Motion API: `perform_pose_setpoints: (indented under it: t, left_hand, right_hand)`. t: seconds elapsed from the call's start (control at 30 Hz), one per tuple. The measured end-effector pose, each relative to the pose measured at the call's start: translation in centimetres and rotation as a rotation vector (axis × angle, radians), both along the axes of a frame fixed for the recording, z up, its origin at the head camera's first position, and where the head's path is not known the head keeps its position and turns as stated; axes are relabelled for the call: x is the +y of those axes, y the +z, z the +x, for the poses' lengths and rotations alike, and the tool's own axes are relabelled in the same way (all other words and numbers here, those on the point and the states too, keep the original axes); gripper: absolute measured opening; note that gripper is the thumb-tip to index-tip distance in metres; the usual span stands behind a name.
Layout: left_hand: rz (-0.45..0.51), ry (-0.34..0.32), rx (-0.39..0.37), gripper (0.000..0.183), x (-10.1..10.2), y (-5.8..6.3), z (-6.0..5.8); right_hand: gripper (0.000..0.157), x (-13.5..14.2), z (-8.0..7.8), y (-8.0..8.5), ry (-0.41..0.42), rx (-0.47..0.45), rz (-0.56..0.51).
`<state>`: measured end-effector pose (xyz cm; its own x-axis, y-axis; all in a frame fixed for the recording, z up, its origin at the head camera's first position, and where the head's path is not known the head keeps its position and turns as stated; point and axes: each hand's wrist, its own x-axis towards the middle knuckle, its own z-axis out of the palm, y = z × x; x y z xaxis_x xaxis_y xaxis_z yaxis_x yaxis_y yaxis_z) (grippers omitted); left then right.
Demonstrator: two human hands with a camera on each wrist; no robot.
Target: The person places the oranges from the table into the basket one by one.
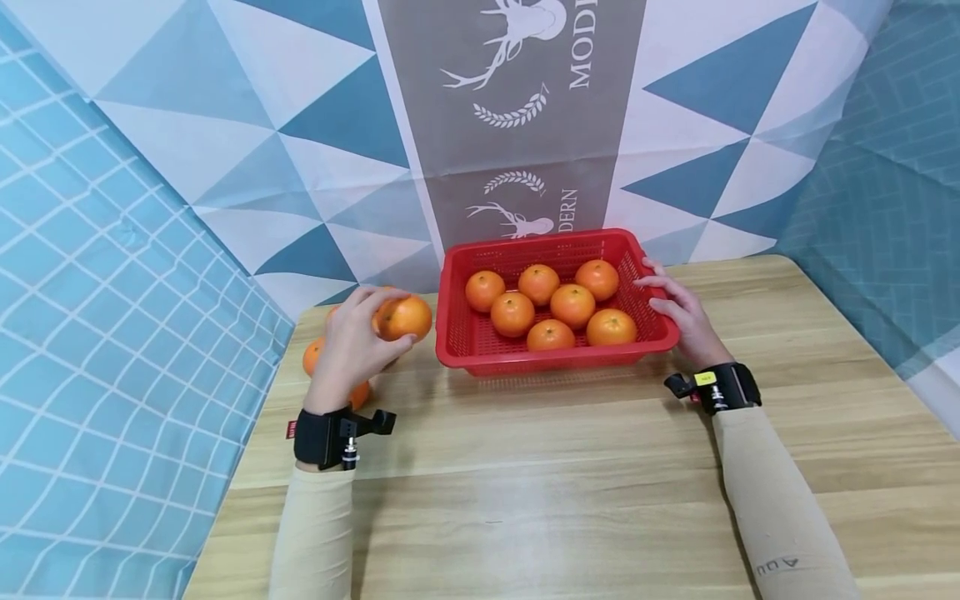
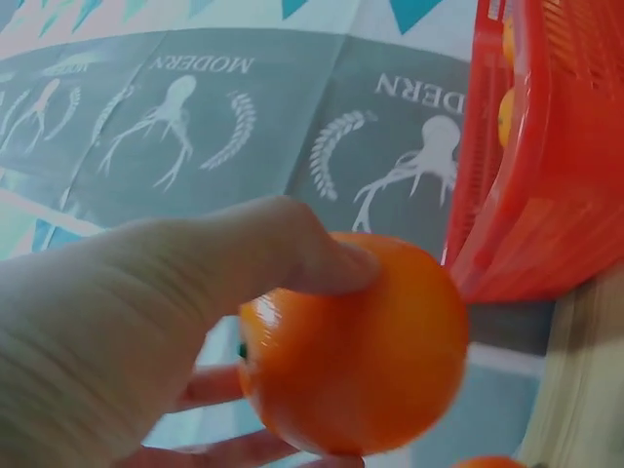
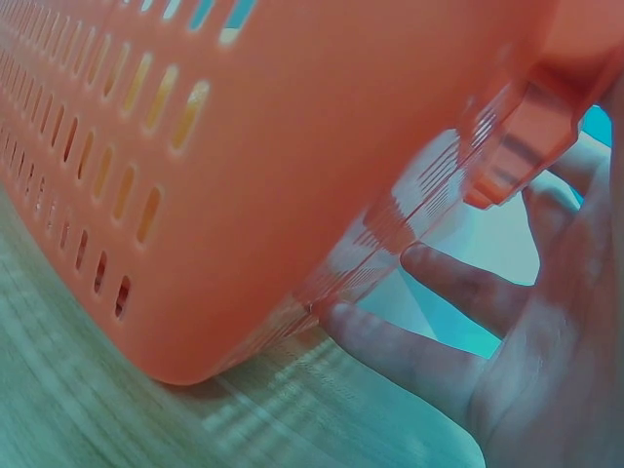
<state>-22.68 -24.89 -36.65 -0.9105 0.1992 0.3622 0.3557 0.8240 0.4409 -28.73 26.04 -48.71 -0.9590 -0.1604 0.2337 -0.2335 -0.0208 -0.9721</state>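
Running left to right on the wooden table [image 1: 525,492], the red basket [image 1: 510,362] has its long axis set sideways; the right hand [image 1: 686,322] rests spread fingers against its right end, while the left hand [image 1: 347,340], nearer the loose oranges [image 1: 312,357], pinches one orange [image 1: 412,317] between thumb and fingers, just left of the basket's left end, with a small gap between them

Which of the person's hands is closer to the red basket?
The right. The right hand is at the right side of the red basket, fingers touching it; the left hand is off its left side, apart from it, holding an orange.
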Motion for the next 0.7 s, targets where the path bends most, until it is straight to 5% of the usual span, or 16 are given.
perform_pose_setpoints:
  t: [0.3,0.7]
  left_hand:
    - [0.022,-0.100,-0.024,0.055,3.2,0.7,-1.8]
    - [-0.073,-0.267,-0.115,0.058,6.7,1.1,-5.6]
  right_hand:
    - [0.038,0.1,0.1,0.0,-0.010,-0.011,0.011]
    - [0.040,0.3,-0.2,-0.1,-0.002,-0.015,0.006]
